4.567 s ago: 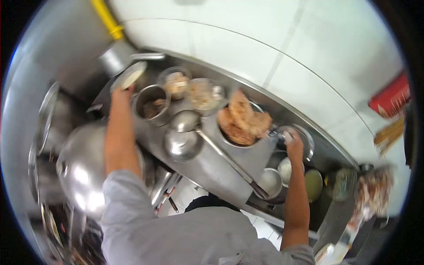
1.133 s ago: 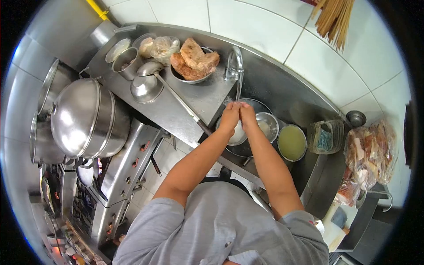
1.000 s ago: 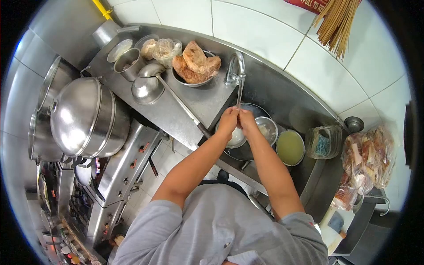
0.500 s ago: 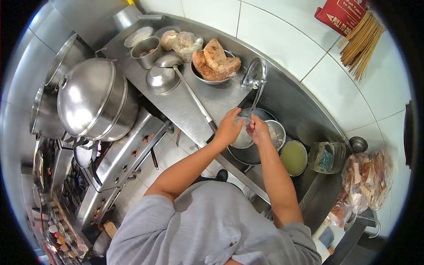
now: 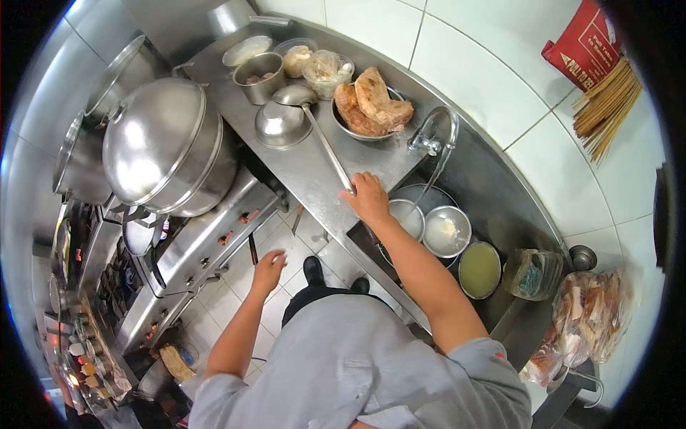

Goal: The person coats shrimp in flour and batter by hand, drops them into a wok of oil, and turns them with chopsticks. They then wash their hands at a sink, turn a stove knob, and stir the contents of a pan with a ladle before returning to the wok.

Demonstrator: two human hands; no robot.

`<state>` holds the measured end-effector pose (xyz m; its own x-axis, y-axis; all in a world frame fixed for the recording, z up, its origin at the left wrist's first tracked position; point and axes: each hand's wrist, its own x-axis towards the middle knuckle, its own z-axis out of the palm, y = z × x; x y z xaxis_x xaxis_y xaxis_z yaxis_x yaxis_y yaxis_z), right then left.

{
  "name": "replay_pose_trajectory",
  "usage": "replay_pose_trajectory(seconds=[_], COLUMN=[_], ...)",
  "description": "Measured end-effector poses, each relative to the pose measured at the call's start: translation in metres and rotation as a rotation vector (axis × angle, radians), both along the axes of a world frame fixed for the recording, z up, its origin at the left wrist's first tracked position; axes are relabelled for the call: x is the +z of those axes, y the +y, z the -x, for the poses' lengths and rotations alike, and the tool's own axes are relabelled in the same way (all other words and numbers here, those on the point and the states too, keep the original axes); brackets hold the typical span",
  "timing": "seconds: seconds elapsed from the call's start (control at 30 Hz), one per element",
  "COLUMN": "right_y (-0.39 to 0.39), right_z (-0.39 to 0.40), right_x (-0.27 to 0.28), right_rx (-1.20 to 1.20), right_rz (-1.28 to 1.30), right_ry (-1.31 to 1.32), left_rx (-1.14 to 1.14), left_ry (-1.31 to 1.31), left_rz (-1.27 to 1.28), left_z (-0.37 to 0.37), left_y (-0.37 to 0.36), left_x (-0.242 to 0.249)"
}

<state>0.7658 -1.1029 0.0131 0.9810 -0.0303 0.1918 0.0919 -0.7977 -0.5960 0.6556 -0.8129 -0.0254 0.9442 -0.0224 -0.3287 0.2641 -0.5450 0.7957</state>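
My right hand (image 5: 369,197) is closed on the handle end of a long metal ladle (image 5: 326,143) that lies across the steel counter (image 5: 286,161). The ladle's bowl rests on an upturned metal bowl (image 5: 283,126). My left hand (image 5: 270,270) hangs over the floor, near the stove front, with nothing visible in it; its fingers are partly curled. Water runs from the tap (image 5: 437,136) into the sink, where metal bowls (image 5: 446,232) stand beside a container of greenish liquid (image 5: 479,270).
Large lidded steel pot (image 5: 158,146) on the stove at left. Bowl of browned meat pieces (image 5: 371,107), small steel pot (image 5: 259,77) and plastic tubs (image 5: 328,74) along the counter's back. Bagged meat (image 5: 589,314) at right; skewers (image 5: 607,107) on the wall.
My right hand has left the running water and taken hold of the ladle's handle. My left hand has moved away from the sink, down and to the left. The view has shifted slightly.
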Motion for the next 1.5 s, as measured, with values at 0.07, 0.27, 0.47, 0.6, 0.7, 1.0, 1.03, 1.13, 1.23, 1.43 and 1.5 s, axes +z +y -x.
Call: replay_pose_trajectory(seconds=[0.07, 0.27, 0.47, 0.6, 0.7, 1.0, 1.03, 1.13, 1.23, 1.43, 1.5], right_y=[-0.009, -0.088, -0.149, -0.17, -0.216, -0.216, -0.211, -0.193, -0.098, 0.166, 0.25], right_z=[-0.011, 0.005, 0.028, 0.006, -0.047, -0.044, -0.028, 0.015, 0.054, 0.094, 0.105], right_x=[-0.011, -0.049, -0.079, -0.007, 0.004, 0.021, 0.005, -0.017, 0.028, 0.059, 0.041], right_rx=[-0.033, -0.193, -0.2, -0.115, -0.068, 0.144, -0.006, 0.109, 0.108, 0.472, 0.678], right_rz=[-0.118, -0.535, -0.968, -1.463, -1.689, -0.678, 0.049, 0.619, 0.237, -0.09, 0.031], right_ry=[0.062, 0.23, 0.393, 0.539, 0.496, 0.675, 0.669, 0.441, 0.351, 0.363, 0.368], left_rx=[0.16, 0.634, 1.148, 1.116, 0.758, 1.028, 1.02, 1.007, 1.024, 1.357, 1.568], left_ry=[0.152, 0.366, 0.685, 0.723, 0.521, 0.271, 0.293, 0.394, 0.584, 0.516, 0.446], left_rz=[0.019, 0.082, 0.173, 0.235, 0.051, 0.191, 0.189, 0.195, 0.237, 0.571, 0.677], left_z=[0.031, 0.163, 0.307, 0.364, 0.37, 0.325, 0.333, 0.369, 0.431, 0.527, 0.523], left_y=[0.037, 0.142, 0.156, 0.133, 0.124, 0.128, 0.133, 0.154, 0.188, 0.255, 0.269], left_x=[-0.017, -0.1, -0.135, -0.147, -0.159, -0.13, -0.134, -0.16, -0.205, -0.25, -0.217])
